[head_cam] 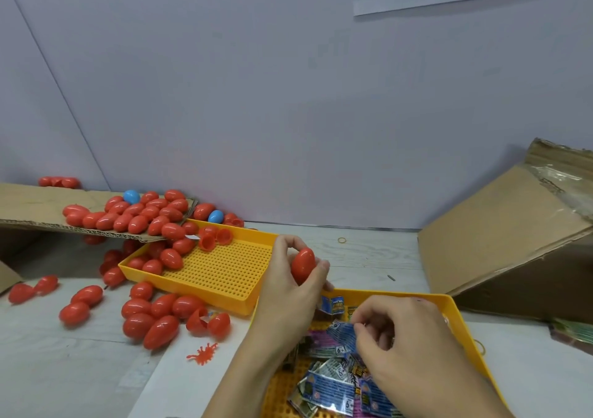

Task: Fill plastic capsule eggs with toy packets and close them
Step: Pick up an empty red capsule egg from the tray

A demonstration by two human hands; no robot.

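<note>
holding a closed red egg (302, 265) in the curled fingers of the left hand (290, 284), the person keeps it above the gap between two yellow trays. the right hand (414, 340) pinches a blue toy packet (345, 332) in the near tray (462, 324), over a heap of packets. the far tray (221, 270) has red eggs at its far end; more lie on the counter (369, 257).

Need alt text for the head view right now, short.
The left hand holds a closed red egg above the table while the right hand pinches a toy packet in a yellow tray; more red eggs lie scattered left.
</note>
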